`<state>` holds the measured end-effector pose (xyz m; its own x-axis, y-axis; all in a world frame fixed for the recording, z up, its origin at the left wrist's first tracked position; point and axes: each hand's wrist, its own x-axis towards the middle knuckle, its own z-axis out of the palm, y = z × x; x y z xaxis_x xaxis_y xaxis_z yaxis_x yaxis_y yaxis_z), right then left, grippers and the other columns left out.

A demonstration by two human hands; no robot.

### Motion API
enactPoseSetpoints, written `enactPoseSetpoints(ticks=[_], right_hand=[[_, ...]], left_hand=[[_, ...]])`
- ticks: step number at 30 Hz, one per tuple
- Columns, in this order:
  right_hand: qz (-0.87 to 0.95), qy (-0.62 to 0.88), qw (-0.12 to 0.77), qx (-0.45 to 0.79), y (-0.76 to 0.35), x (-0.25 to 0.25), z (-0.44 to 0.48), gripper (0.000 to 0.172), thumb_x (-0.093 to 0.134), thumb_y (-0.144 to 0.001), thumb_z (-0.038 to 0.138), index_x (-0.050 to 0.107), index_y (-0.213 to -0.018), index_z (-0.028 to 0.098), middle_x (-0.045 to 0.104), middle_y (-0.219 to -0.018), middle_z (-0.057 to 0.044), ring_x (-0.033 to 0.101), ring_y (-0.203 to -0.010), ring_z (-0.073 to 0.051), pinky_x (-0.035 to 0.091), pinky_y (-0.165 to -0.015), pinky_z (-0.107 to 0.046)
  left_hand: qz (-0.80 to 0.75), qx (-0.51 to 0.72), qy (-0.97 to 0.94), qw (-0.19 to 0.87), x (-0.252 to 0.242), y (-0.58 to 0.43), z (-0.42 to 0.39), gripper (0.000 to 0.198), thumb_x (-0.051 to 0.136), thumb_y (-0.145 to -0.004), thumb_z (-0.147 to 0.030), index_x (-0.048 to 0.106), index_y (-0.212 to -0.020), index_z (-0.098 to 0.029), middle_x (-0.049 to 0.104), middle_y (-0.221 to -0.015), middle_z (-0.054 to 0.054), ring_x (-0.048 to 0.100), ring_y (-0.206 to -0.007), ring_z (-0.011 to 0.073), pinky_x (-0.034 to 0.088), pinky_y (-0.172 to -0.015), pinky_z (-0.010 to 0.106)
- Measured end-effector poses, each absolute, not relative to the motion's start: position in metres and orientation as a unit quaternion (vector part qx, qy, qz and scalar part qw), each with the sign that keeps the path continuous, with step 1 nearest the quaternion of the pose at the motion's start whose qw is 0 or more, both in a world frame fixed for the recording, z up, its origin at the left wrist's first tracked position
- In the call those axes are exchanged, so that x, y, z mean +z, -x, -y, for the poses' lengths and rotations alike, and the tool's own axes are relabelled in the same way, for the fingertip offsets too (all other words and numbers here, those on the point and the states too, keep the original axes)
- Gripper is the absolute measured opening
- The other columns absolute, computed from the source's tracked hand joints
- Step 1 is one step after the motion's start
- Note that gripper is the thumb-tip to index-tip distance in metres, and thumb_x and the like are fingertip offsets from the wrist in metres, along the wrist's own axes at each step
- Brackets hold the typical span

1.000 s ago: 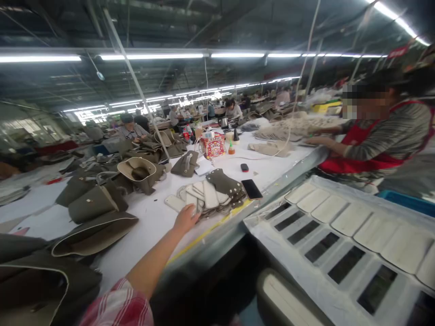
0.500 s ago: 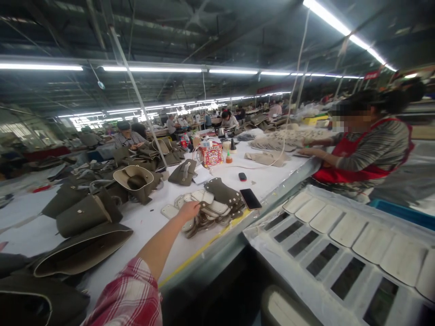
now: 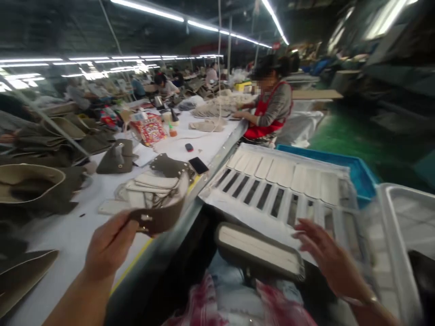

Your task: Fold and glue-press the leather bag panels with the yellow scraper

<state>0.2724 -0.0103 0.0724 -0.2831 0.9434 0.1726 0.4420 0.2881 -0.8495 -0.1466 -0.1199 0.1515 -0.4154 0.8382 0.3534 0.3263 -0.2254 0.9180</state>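
My left hand (image 3: 108, 244) grips a dark olive leather piece (image 3: 159, 217) with metal studs, lifted just off the white table's front edge (image 3: 68, 235). Behind it lies the pile of cream and olive cut pieces (image 3: 154, 183). My right hand (image 3: 326, 258) hovers open, fingers spread and blurred, over the lower right, above a sheet with dark slots (image 3: 258, 199). A stack of cream pieces wrapped in olive leather (image 3: 258, 249) rests on my lap between the two hands.
Olive bags (image 3: 117, 156) and curved leather panels (image 3: 30, 181) crowd the table's left. A black phone (image 3: 199, 165) lies near the metal rail. A person in a red apron (image 3: 272, 111) works further along. A blue bin (image 3: 356, 170) and white tray (image 3: 404, 222) stand right.
My left hand picked an olive piece off the pile and drew it back toward me. My right hand came into view. My head turned right and down.
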Motion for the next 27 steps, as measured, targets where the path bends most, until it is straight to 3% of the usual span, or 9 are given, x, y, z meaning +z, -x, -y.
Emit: enactPoseSetpoints(ticks=[4,6,8,10,12,16,21,24,27], right_hand=[[0.558,0.372,0.309,0.674,-0.259,0.064,0.057,0.07,0.06,-0.078,0.051,0.029,-0.136,0.028,0.042,-0.136,-0.013,0.055,-0.11,-0.027,0.054,-0.079,-0.038],[0.496,0.382,0.276,0.729,-0.257,0.056,0.074,0.066,0.065,-0.073,0.052,0.041,-0.127,0.022,0.057,-0.117,-0.014,0.064,-0.089,-0.025,0.056,-0.069,-0.035],[0.455,0.448,0.258,0.725,-0.265,0.048,0.086,0.054,0.061,-0.075,0.054,0.05,-0.113,0.017,0.066,-0.086,-0.009,0.065,-0.063,-0.019,0.054,-0.055,-0.03],[0.424,0.519,0.265,0.693,-0.278,0.041,0.092,0.049,0.055,-0.077,0.056,0.05,-0.105,0.016,0.063,-0.064,-0.004,0.061,-0.051,-0.017,0.051,-0.047,-0.028],[0.387,0.571,0.293,0.662,-0.29,0.034,0.092,0.048,0.055,-0.076,0.058,0.047,-0.101,0.018,0.06,-0.06,0.0,0.061,-0.049,-0.017,0.051,-0.046,-0.027],[0.343,0.616,0.317,0.634,-0.304,0.023,0.074,0.042,0.054,-0.071,0.058,0.041,-0.083,0.02,0.058,-0.062,0.003,0.062,-0.053,-0.016,0.052,-0.05,-0.027],[0.47,0.673,0.235,0.521,-0.313,0.012,0.049,0.033,0.044,-0.079,0.052,0.042,-0.069,0.02,0.046,-0.045,0.006,0.044,-0.036,-0.008,0.038,-0.037,-0.02],[0.531,0.681,0.199,0.462,-0.315,0.003,0.045,0.036,0.041,-0.082,0.05,0.042,-0.064,0.02,0.047,-0.05,0.005,0.038,-0.037,-0.007,0.031,-0.035,-0.019],[0.557,0.682,0.184,0.437,-0.318,-0.011,0.044,0.039,0.039,-0.083,0.054,0.042,-0.063,0.02,0.044,-0.049,0.005,0.036,-0.038,-0.008,0.03,-0.035,-0.019]], left_hand=[[-0.496,0.554,-0.397,0.538,0.11,0.07,0.109,0.026,0.064,-0.076,-0.04,0.065,-0.082,-0.015,0.062,-0.066,0.003,0.059,-0.051,0.0157,0.051,-0.044,0.027],[-0.497,0.535,-0.329,0.599,0.083,0.046,0.101,0.029,0.066,-0.074,-0.042,0.063,-0.082,-0.015,0.06,-0.062,0.001,0.054,-0.046,0.0118,0.048,-0.04,0.023],[-0.526,0.512,-0.275,0.621,0.058,0.032,0.095,0.031,0.067,-0.073,-0.042,0.062,-0.089,-0.016,0.06,-0.065,0.0,0.054,-0.049,0.0106,0.048,-0.041,0.021],[-0.566,0.458,-0.278,0.627,0.039,0.026,0.09,0.034,0.067,-0.073,-0.043,0.06,-0.095,-0.017,0.062,-0.073,0.001,0.057,-0.059,0.0128,0.053,-0.048,0.023],[-0.6,0.385,-0.334,0.616,0.027,0.023,0.083,0.035,0.062,-0.076,-0.046,0.058,-0.095,-0.017,0.063,-0.08,0.003,0.058,-0.069,0.0151,0.054,-0.054,0.025],[-0.669,0.282,-0.444,0.525,0.016,0.02,0.065,0.036,0.053,-0.079,-0.054,0.054,-0.08,-0.018,0.053,-0.061,-0.003,0.05,-0.053,0.0114,0.044,-0.044,0.02],[-0.697,0.219,-0.515,0.448,0.01,0.022,0.042,0.036,0.049,-0.08,-0.054,0.051,-0.07,-0.019,0.041,-0.05,-0.006,0.04,-0.047,0.0099,0.032,-0.043,0.019],[-0.702,0.218,-0.556,0.389,0.011,0.025,0.035,0.036,0.05,-0.08,-0.05,0.05,-0.064,-0.018,0.045,-0.053,-0.005,0.044,-0.054,0.0106,0.034,-0.053,0.02],[-0.703,0.224,-0.546,0.396,0.011,0.028,0.031,0.036,0.053,-0.078,-0.048,0.049,-0.06,-0.017,0.049,-0.055,-0.004,0.045,-0.057,0.0114,0.034,-0.056,0.021]])
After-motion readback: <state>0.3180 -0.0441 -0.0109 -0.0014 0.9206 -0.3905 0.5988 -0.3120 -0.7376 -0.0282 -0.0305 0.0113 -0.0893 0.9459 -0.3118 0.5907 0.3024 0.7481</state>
